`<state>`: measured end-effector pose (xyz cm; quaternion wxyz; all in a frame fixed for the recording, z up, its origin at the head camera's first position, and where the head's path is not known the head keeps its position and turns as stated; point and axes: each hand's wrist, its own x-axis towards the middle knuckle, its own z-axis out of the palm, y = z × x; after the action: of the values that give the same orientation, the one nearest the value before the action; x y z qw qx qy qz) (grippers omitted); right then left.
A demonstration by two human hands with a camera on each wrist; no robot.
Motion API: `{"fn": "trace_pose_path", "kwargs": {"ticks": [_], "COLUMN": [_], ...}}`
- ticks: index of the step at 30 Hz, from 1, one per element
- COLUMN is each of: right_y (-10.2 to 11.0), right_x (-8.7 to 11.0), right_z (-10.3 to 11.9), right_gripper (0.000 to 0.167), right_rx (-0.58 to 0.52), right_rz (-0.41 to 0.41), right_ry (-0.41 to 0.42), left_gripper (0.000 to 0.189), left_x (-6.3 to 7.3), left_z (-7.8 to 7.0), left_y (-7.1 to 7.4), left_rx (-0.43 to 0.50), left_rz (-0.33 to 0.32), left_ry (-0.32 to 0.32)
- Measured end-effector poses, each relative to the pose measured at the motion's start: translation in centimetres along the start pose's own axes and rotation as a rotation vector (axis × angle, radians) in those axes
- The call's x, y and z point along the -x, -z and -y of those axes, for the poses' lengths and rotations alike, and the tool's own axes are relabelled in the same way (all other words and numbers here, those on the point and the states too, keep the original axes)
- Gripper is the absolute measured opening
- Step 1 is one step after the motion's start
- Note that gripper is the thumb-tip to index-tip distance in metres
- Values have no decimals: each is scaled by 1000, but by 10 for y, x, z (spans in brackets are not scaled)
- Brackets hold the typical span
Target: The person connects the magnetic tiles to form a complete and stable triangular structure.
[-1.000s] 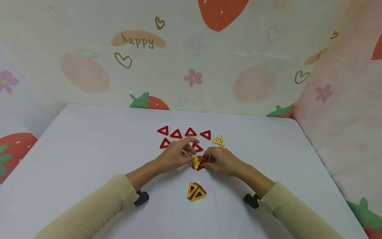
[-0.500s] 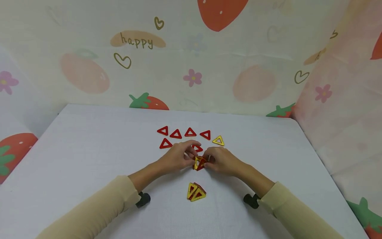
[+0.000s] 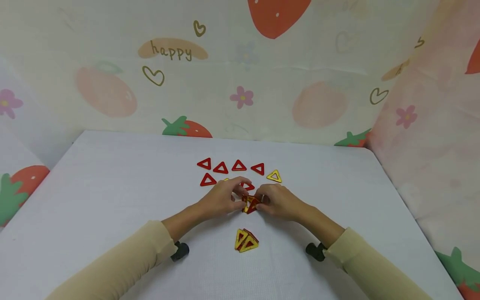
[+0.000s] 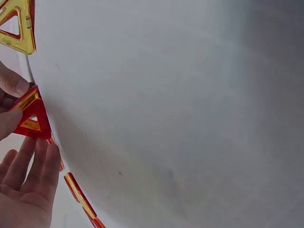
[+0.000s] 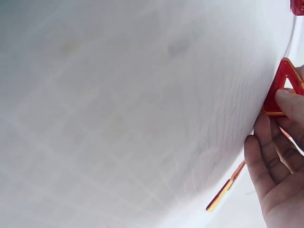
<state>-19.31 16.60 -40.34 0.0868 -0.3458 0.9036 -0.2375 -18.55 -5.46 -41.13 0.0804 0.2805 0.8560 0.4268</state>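
Observation:
Red and yellow triangular magnetic tiles stand together as a small pyramid point(image 3: 253, 206) between both hands. My left hand point(image 3: 219, 198) holds its left side, thumb on the near face and fingers curved behind. From the right, my right hand point(image 3: 281, 202) pinches a red tile point(image 5: 271, 102) of it between thumb and fingers. In the left wrist view the pyramid's red face point(image 4: 43, 118) shows, with yellow edges behind. Closer to the body sits a second pyramid point(image 3: 247, 241) with yellow faces, untouched by either hand.
Beyond the hands, several red triangle tiles point(image 3: 238, 166) lie flat on the white table point(image 3: 131, 175), with a yellow triangle tile point(image 3: 275, 176) at their right end. Another yellow tile is mostly hidden behind the left hand. A patterned cloth backdrop point(image 3: 243, 75) rises behind the table.
My left hand has shifted slightly right, its thumb now covering more of the pyramid's left face. My right hand keeps its place, and the second pyramid and loose tiles have not moved.

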Motion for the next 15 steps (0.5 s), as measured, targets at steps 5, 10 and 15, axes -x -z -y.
{"fn": "trace_pose_path", "kwargs": {"ticks": [5,10,15], "right_y": [1,2,4], "right_x": [0,0,0], "right_z": [0,3,4], "right_gripper": [16,17,17], "right_rx": [0,9,5], "right_rz": [4,11,20], "right_ry": [0,3,-3], "left_gripper": [53,52,51], "left_x": [0,-1,-2], "left_z": [1,2,2], "left_y": [0,1,0], "left_rx": [-9,-5,-12], "left_rz": [0,2,5], "left_ry": [1,-5,3]}}
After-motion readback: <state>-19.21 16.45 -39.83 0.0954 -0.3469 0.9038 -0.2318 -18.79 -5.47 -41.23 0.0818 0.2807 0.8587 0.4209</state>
